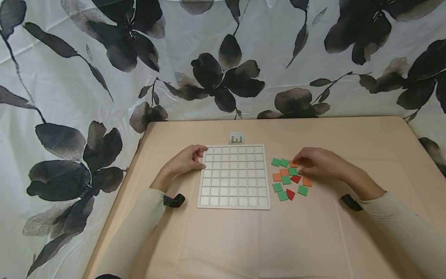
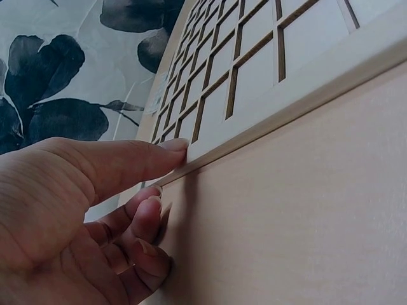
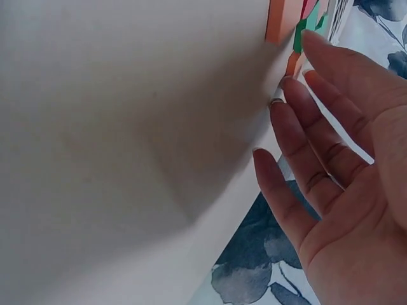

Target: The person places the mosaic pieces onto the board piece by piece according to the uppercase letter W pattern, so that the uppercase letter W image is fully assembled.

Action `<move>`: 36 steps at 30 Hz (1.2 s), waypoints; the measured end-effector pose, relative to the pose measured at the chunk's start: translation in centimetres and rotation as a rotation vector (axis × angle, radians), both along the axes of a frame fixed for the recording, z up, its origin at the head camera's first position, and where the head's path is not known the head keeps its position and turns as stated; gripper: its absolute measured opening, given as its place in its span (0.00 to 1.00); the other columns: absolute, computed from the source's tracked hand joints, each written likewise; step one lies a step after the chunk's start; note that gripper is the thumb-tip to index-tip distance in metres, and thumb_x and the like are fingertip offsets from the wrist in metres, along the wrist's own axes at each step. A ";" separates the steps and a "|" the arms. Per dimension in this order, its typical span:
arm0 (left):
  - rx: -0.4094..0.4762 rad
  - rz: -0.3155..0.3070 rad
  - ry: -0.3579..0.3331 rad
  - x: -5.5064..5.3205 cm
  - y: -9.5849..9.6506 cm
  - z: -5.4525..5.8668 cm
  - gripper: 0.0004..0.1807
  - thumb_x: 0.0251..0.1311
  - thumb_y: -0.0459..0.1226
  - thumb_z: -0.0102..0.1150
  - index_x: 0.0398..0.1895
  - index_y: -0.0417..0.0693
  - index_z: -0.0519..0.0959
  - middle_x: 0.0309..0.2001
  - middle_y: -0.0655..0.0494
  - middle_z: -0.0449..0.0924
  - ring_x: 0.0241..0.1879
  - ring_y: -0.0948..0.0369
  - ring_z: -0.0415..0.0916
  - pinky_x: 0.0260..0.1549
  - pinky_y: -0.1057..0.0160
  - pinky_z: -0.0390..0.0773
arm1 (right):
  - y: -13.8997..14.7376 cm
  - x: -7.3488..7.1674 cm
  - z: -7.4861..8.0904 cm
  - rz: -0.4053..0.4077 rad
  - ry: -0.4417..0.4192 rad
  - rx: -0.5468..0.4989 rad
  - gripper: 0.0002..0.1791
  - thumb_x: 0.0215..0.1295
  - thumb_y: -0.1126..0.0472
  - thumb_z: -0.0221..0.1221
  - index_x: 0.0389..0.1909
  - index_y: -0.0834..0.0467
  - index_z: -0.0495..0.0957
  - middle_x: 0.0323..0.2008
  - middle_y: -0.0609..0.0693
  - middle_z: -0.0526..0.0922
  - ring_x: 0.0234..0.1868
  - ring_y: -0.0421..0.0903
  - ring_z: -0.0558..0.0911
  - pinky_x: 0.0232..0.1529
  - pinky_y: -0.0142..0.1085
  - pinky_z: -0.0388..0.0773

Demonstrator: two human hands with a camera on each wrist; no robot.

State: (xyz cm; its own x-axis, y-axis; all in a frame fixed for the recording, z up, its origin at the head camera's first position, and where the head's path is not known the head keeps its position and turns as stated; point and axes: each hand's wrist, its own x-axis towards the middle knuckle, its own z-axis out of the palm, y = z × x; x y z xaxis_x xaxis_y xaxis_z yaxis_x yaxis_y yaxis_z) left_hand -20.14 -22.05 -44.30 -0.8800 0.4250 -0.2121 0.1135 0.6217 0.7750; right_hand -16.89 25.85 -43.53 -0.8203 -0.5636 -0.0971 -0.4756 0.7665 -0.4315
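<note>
A white board (image 1: 233,176) with a raised square grid lies on the table. My left hand (image 1: 182,161) holds it at the upper left edge; in the left wrist view the thumb (image 2: 133,159) lies over the frame and the curled fingers sit at its side. To the right of the board is a loose group of small flat pieces: green squares (image 1: 282,195), orange squares (image 1: 277,177) and red pieces (image 1: 290,194). My right hand (image 1: 320,162) hovers at the group's upper right, loosely bent fingers close to an orange square (image 1: 293,164) and a green one (image 1: 292,171).
A small card (image 1: 237,138) with a printed grid pattern lies just behind the board. The light wooden table (image 1: 223,244) runs back to a white floral cloth (image 1: 216,23), which also hangs along the left. Dark wrist devices (image 1: 174,200) sit at both sleeves.
</note>
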 end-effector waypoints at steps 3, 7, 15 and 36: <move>-0.001 0.005 -0.005 -0.1 0.0 0.0 0.36 0.55 0.27 0.72 0.69 0.39 0.70 0.45 0.46 0.69 0.37 0.56 0.68 0.37 0.65 0.70 | -0.2 -0.1 -0.1 0.020 -0.005 -0.007 0.18 0.57 0.58 0.74 0.49 0.53 0.86 0.45 0.44 0.84 0.47 0.45 0.81 0.50 0.47 0.80; -0.007 0.004 -0.002 -0.1 0.0 -0.1 0.36 0.55 0.27 0.72 0.69 0.39 0.70 0.45 0.47 0.69 0.37 0.56 0.67 0.37 0.65 0.70 | -0.6 -0.1 0.0 0.038 -0.019 -0.006 0.17 0.57 0.60 0.74 0.49 0.51 0.86 0.44 0.42 0.83 0.46 0.43 0.80 0.50 0.45 0.80; -0.007 -0.010 0.010 -0.1 0.0 -0.1 0.36 0.56 0.27 0.72 0.69 0.38 0.70 0.44 0.47 0.69 0.37 0.56 0.67 0.37 0.65 0.70 | -1.1 0.0 0.2 0.085 -0.054 -0.022 0.15 0.59 0.59 0.73 0.47 0.49 0.88 0.41 0.39 0.83 0.41 0.39 0.79 0.45 0.39 0.79; -0.005 -0.011 0.010 -0.3 -0.2 -0.4 0.36 0.55 0.28 0.73 0.68 0.40 0.71 0.45 0.47 0.69 0.37 0.56 0.68 0.37 0.65 0.70 | -1.8 0.0 0.1 0.118 0.010 0.073 0.15 0.58 0.61 0.72 0.47 0.51 0.87 0.37 0.41 0.84 0.39 0.43 0.80 0.42 0.43 0.79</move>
State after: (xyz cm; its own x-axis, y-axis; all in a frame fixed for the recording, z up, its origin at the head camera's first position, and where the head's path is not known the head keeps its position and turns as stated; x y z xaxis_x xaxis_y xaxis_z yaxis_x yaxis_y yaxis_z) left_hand -20.39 -22.21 -44.68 -0.8772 0.4339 -0.2055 0.1281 0.6241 0.7708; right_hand -16.89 24.03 -43.39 -0.7496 -0.6483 -0.1338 -0.5686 0.7341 -0.3711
